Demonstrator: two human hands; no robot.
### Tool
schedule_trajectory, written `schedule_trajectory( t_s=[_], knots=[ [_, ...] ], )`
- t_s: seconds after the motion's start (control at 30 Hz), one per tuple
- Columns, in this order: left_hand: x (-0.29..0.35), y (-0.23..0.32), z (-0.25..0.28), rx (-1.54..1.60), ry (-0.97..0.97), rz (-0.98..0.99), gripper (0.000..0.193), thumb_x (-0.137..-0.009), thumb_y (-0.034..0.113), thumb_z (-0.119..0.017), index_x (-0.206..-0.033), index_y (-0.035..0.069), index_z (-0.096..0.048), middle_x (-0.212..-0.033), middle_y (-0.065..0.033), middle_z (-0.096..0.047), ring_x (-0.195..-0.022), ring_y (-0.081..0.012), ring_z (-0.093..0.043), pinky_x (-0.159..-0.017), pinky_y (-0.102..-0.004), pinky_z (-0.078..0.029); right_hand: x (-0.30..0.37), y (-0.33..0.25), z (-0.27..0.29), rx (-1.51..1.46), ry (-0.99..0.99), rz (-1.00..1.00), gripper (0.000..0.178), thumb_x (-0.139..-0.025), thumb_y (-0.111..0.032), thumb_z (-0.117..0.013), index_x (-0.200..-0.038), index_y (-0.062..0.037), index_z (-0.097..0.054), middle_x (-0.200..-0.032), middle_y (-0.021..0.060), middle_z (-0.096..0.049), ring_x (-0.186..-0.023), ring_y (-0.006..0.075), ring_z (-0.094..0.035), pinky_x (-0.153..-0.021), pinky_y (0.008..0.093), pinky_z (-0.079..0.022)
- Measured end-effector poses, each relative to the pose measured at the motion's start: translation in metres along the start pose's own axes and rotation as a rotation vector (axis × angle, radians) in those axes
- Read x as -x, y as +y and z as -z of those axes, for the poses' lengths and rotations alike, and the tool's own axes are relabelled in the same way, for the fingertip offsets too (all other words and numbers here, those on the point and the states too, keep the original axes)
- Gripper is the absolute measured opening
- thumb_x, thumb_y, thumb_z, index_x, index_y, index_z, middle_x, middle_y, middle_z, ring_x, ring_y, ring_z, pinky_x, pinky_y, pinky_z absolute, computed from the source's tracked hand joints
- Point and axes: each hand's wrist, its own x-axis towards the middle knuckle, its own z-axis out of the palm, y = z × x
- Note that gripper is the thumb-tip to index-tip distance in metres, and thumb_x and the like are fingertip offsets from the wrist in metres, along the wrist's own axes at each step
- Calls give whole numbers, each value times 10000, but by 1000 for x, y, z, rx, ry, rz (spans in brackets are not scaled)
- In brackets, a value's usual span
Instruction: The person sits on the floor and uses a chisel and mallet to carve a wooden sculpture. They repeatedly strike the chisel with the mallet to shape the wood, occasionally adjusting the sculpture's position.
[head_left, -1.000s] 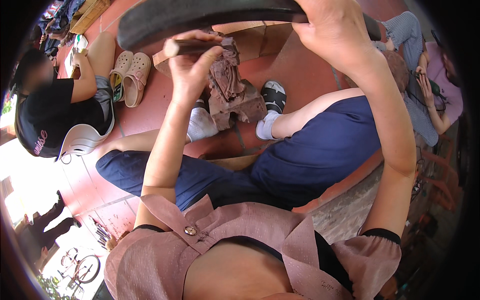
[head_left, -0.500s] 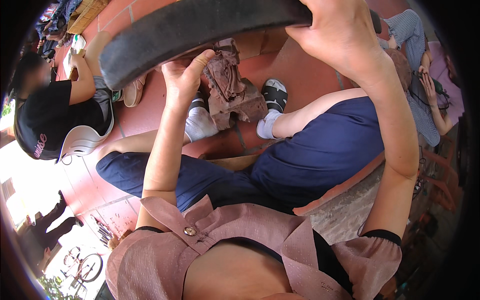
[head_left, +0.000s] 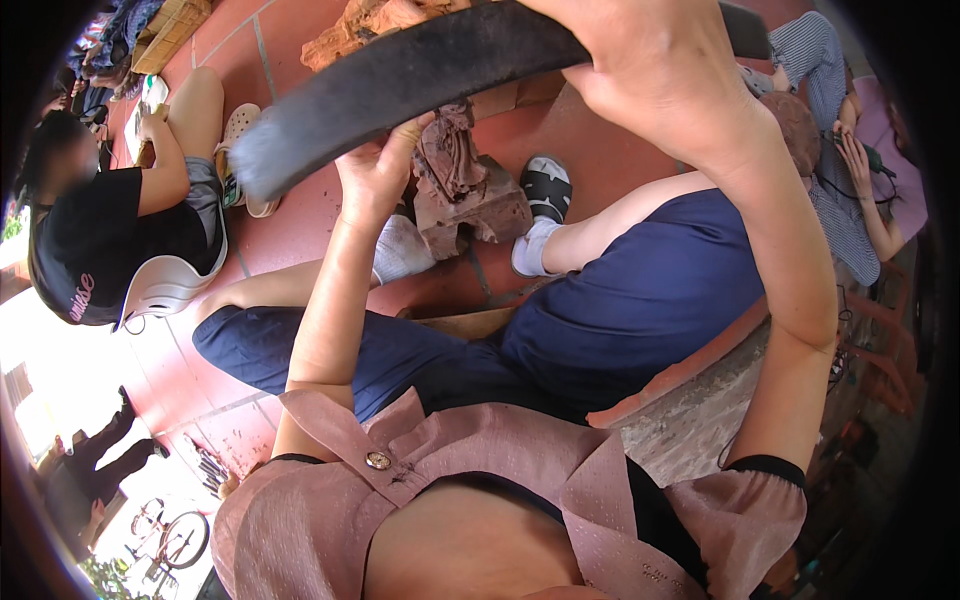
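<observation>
Close in front of me, a dark, smooth curved band arches across the top of the view; its left end is blurred. My right hand is closed around it toward the right, with the upper fingers cut off by the picture's edge. At its lower edge is my left hand, thumb raised against the band and the other fingers hidden behind it. Below, between my feet, a brown carved block stands on the floor, its upper part partly covered by the band and my left hand.
Reddish-orange carved wood lies beyond the band. A person in a black shirt sits at the left, near a wooden crate. Another person at the right holds a green tool. Red tiles cover the floor.
The band and both hands have shifted slightly; its left end now sits lower and farther right. More of its right end shows, and the reddish-orange wood has come into view above it.
</observation>
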Motion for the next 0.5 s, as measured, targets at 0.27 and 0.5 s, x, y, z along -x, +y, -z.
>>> schedule_trajectory(
  t_s=[0.27, 0.5],
  knots=[
    [9, -1, 0, -301, -21, 44, 258, -877, -65, -666, -1124, 6, -636, -1053, -82, -693, -990, -155, -645, -911, -317, -518, 5, 0, 1, 85, -31, 40, 240, -673, -7, -657, -878, -87, -560, -711, 81, -535, -701, 291, -609, -628, 398, -478],
    [10, -10, 0, -238, -8, -16, 209, -861, -76, -664, -1061, -16, -657, -1022, -79, -689, -961, -164, -645, -888, -307, -513, 10, 5, -6, 61, -14, 33, 242, -667, 1, -651, -872, -88, -559, -706, 85, -531, -706, 305, -607, -637, 413, -473]
  ],
)
